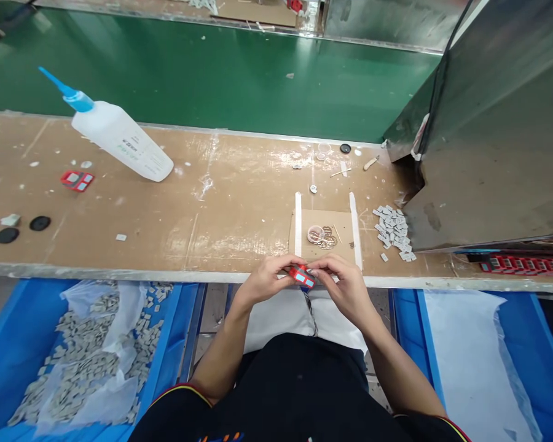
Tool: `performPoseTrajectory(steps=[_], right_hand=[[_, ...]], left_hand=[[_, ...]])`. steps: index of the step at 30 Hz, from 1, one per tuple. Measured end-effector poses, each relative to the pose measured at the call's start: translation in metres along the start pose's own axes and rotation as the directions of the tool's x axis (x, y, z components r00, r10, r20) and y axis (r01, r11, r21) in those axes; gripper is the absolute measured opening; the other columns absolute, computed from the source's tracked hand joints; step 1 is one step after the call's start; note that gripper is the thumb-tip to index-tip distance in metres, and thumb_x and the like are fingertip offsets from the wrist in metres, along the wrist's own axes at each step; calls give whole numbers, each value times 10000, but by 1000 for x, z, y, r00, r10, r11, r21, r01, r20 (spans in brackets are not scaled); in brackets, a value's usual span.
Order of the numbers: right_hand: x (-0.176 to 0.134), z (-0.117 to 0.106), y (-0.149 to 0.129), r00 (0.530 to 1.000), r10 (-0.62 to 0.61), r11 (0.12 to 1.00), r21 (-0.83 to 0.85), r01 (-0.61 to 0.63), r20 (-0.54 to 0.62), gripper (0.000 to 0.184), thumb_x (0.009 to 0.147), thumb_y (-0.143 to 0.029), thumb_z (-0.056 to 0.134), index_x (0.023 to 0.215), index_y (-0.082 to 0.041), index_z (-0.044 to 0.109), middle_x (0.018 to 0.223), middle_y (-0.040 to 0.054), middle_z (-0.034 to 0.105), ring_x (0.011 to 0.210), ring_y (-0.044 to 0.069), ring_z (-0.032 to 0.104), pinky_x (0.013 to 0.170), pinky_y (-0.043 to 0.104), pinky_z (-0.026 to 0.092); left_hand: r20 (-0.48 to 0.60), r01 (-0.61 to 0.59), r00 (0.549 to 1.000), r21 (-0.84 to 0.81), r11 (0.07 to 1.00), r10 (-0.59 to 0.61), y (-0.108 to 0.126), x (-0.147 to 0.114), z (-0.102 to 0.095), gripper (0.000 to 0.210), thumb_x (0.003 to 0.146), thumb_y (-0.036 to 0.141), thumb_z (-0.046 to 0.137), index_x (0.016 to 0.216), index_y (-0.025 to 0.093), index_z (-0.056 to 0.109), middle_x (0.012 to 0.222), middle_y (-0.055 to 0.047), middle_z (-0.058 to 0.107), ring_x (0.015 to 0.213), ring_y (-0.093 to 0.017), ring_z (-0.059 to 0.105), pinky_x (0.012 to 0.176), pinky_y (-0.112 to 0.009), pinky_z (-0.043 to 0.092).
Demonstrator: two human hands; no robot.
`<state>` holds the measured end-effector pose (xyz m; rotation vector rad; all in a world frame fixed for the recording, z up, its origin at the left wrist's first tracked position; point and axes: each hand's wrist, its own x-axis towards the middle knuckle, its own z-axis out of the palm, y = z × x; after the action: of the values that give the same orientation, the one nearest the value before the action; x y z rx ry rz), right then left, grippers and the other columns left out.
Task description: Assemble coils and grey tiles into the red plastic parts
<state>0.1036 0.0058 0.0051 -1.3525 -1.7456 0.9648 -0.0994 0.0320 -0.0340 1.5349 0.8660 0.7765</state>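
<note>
One red piece (303, 277), just off the cardboard pad's (327, 218) near edge, is held in closed fingertip pinches by left hand (268, 279) and right hand (343, 283), best kept steady and lightly pressed.

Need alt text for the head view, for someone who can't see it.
A person's left hand holds a small red piece at the near edge of a brown workbench, the right hand at its other side. A white bottle is to the left, small grey pieces to the right. A green surface lies beyond.
</note>
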Motion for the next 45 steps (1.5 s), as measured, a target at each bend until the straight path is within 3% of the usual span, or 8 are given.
performPoseTrajectory(steps=[12, 16, 19, 21, 25, 29, 38, 45], right_hand=[[-6, 6, -9, 992, -82, 919, -378, 112, 96, 263, 999, -163, 464, 883, -210, 695, 761, 36, 574, 643, 165, 580, 582, 262, 444], [-11, 8, -8, 992, -78, 978, -187, 94, 94, 253, 1017, -209, 462, 1124, -226, 691, 848, 49, 597, 727, 172, 615, 645, 279, 510], [-14, 12, 1, 999, -41, 999, 19, 41, 12, 202, 991, -275, 560, 1136, -231, 693, 896, 52, 609, 741, 166, 614, 649, 290, 542], [-16, 16, 6, 999, 43, 985, 167, -37, -34, 215, 965, -348, 620, 1137, -238, 684, 988, 69, 637, 787, 167, 640, 682, 304, 577], [-23, 21, 11, 984, 170, 888, 425, -176, 53, 372, 952, -468, 629, 1256, -252, 622, 1062, 84, 691, 951, 211, 700, 819, 370, 620], [-29, 11, 8, 987, 159, 941, 309, -141, -34, 300, 907, -389, 706, 1168, -241, 690, 1011, 76, 684, 896, 211, 698, 800, 371, 615], [-49, -9, -7, 990, -31, 998, 58, 39, -137, 209, 932, -307, 669, 1130, -246, 694, 929, 62, 662, 810, 210, 658, 749, 366, 596], [-62, -3, -5, 973, -35, 970, 227, 88, -228, 205, 935, -370, 662, 1101, -250, 673, 940, 61, 653, 862, 212, 658, 781, 364, 586]], left_hand=[[4, -40, 999, 126, 991, 40, 1, -2, 0, 200, 861, 140, 598, 1013, 178, 722, 934, -55, 780, 819, -174, 720, 775, -265, 564], [-43, -31, 998, 136, 990, 37, 1, -4, 1, 183, 859, 153, 600, 1008, 184, 702, 884, -41, 768, 789, -174, 714, 738, -260, 558], [-82, -71, 993, 131, 989, 82, -3, -3, 3, 163, 867, 187, 622, 1012, 186, 697, 907, -59, 769, 811, -185, 716, 746, -276, 561], [-95, -126, 986, 117, 985, 137, -5, -2, 5, 152, 890, 230, 631, 1021, 187, 697, 963, -83, 772, 867, -200, 719, 778, -299, 567], [-91, -249, 961, 124, 961, 260, 0, -1, 6, 155, 929, 323, 636, 997, 207, 712, 994, -101, 768, 951, -229, 697, 884, -381, 553], [-1, -226, 973, 171, 959, 229, 22, -2, 8, 203, 875, 313, 735, 1055, 218, 731, 1112, -117, 739, 1064, -257, 662, 950, -418, 522], [-84, -128, 987, 78, 989, 134, 50, -6, 38, 82, 878, 235, 661, 819, 191, 698, 870, -67, 715, 853, -204, 671, 804, -335, 529], [-100, -155, 983, 12, 988, 155, 52, -19, 51, 90, 882, 248, 681, 949, 192, 703, 993, -83, 728, 960, -210, 684, 885, -337, 547]])
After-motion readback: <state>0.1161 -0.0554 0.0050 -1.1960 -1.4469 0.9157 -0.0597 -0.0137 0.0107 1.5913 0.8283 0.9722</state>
